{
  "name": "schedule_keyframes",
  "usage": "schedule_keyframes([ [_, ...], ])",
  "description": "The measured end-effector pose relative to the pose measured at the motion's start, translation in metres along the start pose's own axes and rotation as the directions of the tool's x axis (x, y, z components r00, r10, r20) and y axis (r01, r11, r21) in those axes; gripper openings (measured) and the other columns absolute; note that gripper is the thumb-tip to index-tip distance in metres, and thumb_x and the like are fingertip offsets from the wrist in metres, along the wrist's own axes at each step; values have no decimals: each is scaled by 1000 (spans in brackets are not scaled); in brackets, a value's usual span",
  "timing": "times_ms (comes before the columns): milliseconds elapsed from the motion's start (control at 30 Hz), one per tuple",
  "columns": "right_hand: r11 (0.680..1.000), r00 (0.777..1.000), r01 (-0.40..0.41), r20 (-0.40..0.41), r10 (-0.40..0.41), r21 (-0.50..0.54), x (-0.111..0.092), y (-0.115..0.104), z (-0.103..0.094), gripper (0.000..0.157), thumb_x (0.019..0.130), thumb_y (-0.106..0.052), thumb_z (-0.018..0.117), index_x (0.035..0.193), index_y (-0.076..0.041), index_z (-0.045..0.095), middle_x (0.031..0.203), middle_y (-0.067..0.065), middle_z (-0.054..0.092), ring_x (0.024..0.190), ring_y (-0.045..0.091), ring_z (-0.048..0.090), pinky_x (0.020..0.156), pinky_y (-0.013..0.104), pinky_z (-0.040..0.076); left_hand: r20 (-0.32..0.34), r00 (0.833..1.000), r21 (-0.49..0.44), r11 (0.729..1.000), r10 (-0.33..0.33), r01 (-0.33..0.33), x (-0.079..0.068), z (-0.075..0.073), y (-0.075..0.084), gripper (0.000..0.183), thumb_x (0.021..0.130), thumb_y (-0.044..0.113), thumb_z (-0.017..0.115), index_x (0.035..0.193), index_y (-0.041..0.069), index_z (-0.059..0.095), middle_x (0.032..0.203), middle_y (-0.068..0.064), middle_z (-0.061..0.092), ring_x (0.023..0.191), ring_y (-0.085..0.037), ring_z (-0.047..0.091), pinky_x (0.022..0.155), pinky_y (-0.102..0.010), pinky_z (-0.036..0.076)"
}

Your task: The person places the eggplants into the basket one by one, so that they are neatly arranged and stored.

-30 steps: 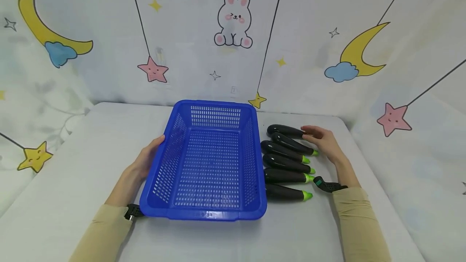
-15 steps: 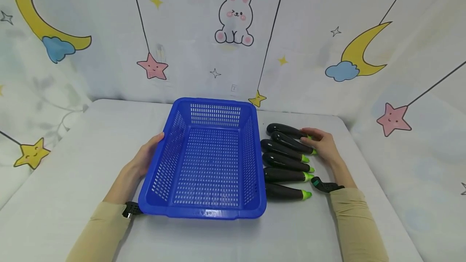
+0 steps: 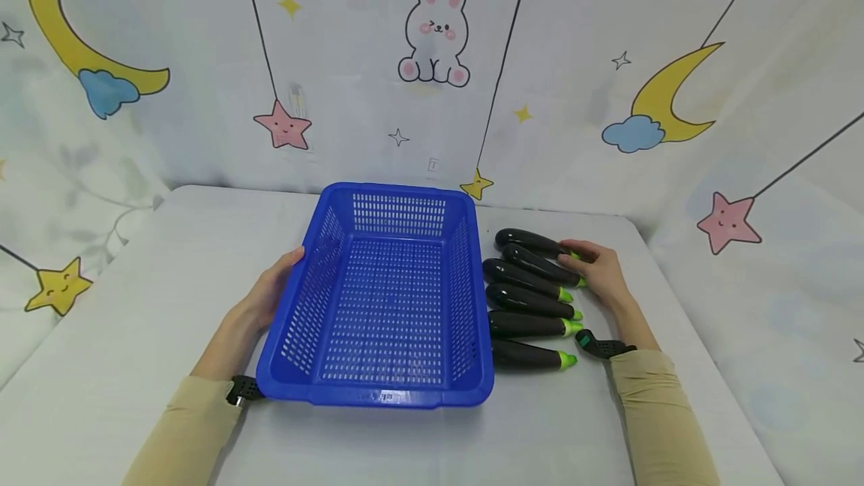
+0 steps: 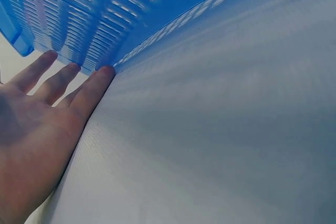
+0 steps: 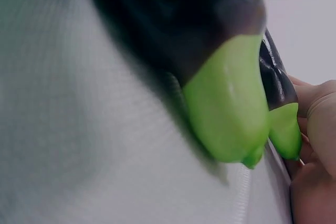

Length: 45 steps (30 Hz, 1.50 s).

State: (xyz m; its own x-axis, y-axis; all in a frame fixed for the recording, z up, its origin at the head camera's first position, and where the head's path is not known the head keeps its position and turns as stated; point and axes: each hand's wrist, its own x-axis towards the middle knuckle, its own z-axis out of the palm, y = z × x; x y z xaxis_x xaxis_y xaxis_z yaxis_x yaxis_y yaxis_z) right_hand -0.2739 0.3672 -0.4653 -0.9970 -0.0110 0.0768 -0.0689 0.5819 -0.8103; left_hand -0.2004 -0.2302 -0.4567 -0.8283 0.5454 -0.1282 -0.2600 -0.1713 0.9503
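Note:
A blue perforated plastic basket (image 3: 388, 298) stands on the white table with nothing inside. My left hand (image 3: 270, 295) rests against its left side; in the left wrist view, the fingers (image 4: 94, 90) are nearly straight and touch the wall low down. Right of the basket, several black eggplants with green stem ends lie in a row. At the far end of that row, my right hand (image 3: 601, 268) pinches the farthest eggplant (image 3: 529, 241) near its stem, thumb on the near side, beside the second eggplant (image 3: 540, 264). In the right wrist view, this grip is partly hidden behind green stem ends (image 5: 228, 103).
Nearer eggplants (image 3: 529, 356) lie close along the basket's right wall, stems pointing right. A white printed cloth backdrop (image 3: 364, 43) rises behind the table (image 3: 202, 238). Dark wrist straps (image 3: 604, 345) sit on both wrists.
My right hand has closed in slightly on the farthest eggplant, whose green stem now shows between fingers and thumb. The left hand and basket stay put, apart from a slight shift of the view.

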Motion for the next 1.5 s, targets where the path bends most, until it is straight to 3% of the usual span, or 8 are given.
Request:
schedule_keyframes([
  [267,1000,1000,-24,-6,24,-1,1,3,1,54,90,-44,73,132,-11,65,137,11,60,130,21,49,110,43,37,10,1000,8,1000,4,-4,0,-2,-1,85,102,56,30,156,-2,-1,123,-12,54,103,-20,64,83,-38,58],
  [467,1000,999,-30,-20,30,-7,1,3,0,53,90,-45,72,131,-13,66,135,8,62,125,12,50,105,32,38,1,1000,14,1000,4,-4,2,-3,-2,85,101,56,29,157,0,-2,122,-14,51,100,-19,64,81,-36,58],
  [700,998,999,-43,-24,44,37,2,1,-2,55,90,-45,72,132,-10,65,136,10,61,132,23,48,113,46,35,13,1000,-4,1000,6,-6,3,-4,-1,84,102,56,29,156,0,0,121,-13,54,98,-18,65,78,-35,58],
  [1033,995,995,-68,-65,74,78,-1,-5,-3,54,91,-40,73,134,-8,64,139,10,60,138,28,44,116,45,33,-14,1000,30,1000,-6,7,3,-2,-2,85,101,57,28,158,3,-5,129,-16,45,106,-20,61,86,-38,57],
  [1167,993,992,-80,-93,88,86,-2,-6,-3,55,92,-40,73,135,-9,63,139,8,60,135,21,46,111,32,38,-28,1000,35,999,-12,13,2,-3,-3,84,101,57,27,158,2,-3,129,-16,45,107,-21,61,86,-38,56],
  [1300,991,986,-82,-135,96,108,-1,-5,-3,52,91,-39,73,134,-9,64,132,0,65,123,8,53,96,13,42,-31,999,36,999,-9,10,2,-2,-3,83,102,56,27,158,3,-4,130,-16,44,108,-21,61,87,-40,56],
  [1500,988,982,-41,-176,68,152,1,-2,-6,48,91,-34,74,131,-8,66,119,-11,69,109,-3,55,85,6,43,-34,999,36,999,-9,10,1,0,-2,84,101,57,27,158,4,-4,133,-17,44,110,-23,61,89,-41,56],
])
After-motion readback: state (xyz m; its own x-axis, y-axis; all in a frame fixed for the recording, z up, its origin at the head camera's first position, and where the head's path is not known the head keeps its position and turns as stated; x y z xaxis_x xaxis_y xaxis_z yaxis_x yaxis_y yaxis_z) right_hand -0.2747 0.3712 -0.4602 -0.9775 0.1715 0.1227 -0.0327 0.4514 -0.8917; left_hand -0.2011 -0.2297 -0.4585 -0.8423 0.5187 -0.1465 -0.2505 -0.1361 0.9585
